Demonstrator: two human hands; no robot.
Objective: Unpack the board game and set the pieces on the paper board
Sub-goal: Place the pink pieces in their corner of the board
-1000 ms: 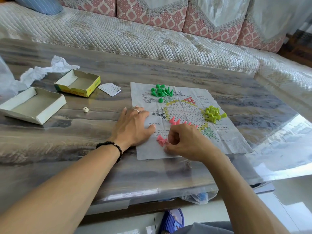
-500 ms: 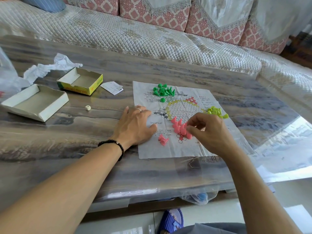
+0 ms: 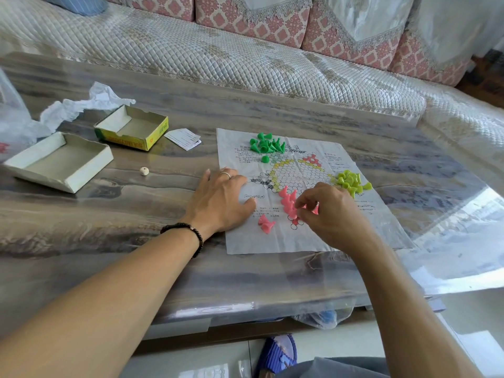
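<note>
The paper board [image 3: 300,236] lies flat on the table. My left hand [image 3: 221,200] rests palm down on its left edge, fingers spread. My right hand [image 3: 330,211] hovers over the board's lower middle, fingertips pinched on a pink piece [image 3: 315,208]. Beside them, several pink pieces [image 3: 287,200] stand in a row on the printed circles. Two more pink pieces [image 3: 266,224] lie loose lower left. A green heap [image 3: 266,144] sits at the board's top. A yellow-green heap [image 3: 350,182] sits at its right.
An empty yellow box tray [image 3: 131,128] and a white lid [image 3: 58,162] stand at the left, with crumpled paper [image 3: 87,103] behind. A small die [image 3: 144,171] and a folded leaflet [image 3: 184,138] lie between them and the board. A sofa [image 3: 245,55] runs behind.
My right hand moved from the loose pink pieces at lower left up and right to the pink row on the circles. The left hand stayed put.
</note>
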